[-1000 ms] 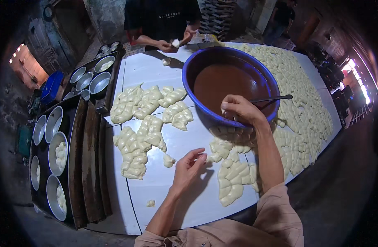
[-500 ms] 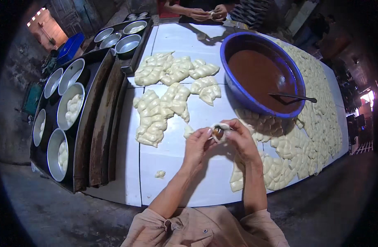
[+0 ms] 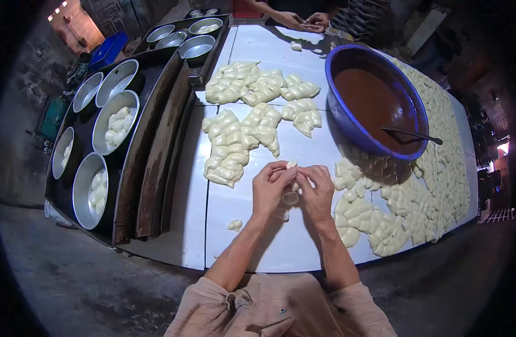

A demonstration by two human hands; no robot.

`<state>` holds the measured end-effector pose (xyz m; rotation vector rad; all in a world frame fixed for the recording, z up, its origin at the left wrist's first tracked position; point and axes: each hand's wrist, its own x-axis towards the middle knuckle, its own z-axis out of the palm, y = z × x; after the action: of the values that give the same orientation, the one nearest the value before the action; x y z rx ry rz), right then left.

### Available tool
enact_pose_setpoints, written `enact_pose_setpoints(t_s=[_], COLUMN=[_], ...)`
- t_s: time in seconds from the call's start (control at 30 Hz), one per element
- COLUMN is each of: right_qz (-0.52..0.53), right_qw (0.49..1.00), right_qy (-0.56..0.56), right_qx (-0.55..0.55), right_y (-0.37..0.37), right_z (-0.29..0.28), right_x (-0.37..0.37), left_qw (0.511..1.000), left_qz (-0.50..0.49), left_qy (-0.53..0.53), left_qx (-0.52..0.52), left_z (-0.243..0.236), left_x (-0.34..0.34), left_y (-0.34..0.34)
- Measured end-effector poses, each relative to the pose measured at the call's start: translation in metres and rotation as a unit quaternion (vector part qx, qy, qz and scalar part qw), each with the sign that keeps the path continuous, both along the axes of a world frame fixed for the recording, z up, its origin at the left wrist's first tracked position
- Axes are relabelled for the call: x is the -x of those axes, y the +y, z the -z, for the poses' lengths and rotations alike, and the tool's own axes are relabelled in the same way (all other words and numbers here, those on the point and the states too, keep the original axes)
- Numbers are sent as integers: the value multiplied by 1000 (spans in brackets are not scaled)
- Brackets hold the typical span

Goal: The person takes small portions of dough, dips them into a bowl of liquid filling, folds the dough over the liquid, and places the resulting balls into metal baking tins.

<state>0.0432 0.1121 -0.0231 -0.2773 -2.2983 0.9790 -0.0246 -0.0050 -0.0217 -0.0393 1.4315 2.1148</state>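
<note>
Above the white tabletop, my left hand (image 3: 267, 188) and my right hand (image 3: 316, 188) meet with thumbs and fingertips pinched together. Between them is a small piece of pale dough (image 3: 292, 164), mostly hidden by my fingers. A pale, squarish rounded shape shows just below the fingertips; I cannot tell whether it is part of the same dough. Left of my hands lie flattened sheets of soft, lumpy dough (image 3: 227, 149). A small dough scrap (image 3: 234, 225) rests near my left forearm. More dough pieces (image 3: 353, 216) spread over the table to the right of my right hand.
A blue basin (image 3: 332, 98) of brown filling (image 3: 370, 101), with a dark-handled utensil (image 3: 410, 135), stands at the far right. Round metal pans (image 3: 89, 191), some holding dough balls, sit on dark trays at left. Across the table are another person's hands (image 3: 303, 21).
My fingers have closed over the dough, and the brown filling seen in it before is hidden. A small dough lump now lies before the other person's hands. The view has shifted slightly.
</note>
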Motion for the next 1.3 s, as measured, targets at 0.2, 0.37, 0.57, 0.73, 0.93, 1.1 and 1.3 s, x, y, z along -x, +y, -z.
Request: enact_pose_setpoints(t_s=[0.2, 0.37, 0.57, 0.73, 0.93, 1.1, 1.3], right_qz=[-68, -93, -177, -116, -56, -71, -169], right_qw=[961, 922, 966, 969, 978, 978, 966], right_qy=[-70, -78, -53, 67, 68, -71, -108], right_qx=[260, 368, 180, 206, 187, 182, 161], right_y=[4, 13, 5, 0, -13, -12, -20], right_z=[-10, 2, -13, 0, 0, 0, -30], right_x=[-7, -17, -26, -23, -12, -10, -17], left_qw=[996, 995, 987, 988, 991, 993, 991], left_qz=[59, 97, 146, 153, 133, 87, 110], left_qy=[-61, -2, -43, 31, 2, 76, 46], left_qx=[23, -7, 43, -11, -25, 39, 66], left_z=[-14, -12, -22, -14, -21, -10, -2], left_x=[17, 5, 18, 0, -9, -10, -5], left_y=[-5, -10, -23, -29, -32, -38, -58])
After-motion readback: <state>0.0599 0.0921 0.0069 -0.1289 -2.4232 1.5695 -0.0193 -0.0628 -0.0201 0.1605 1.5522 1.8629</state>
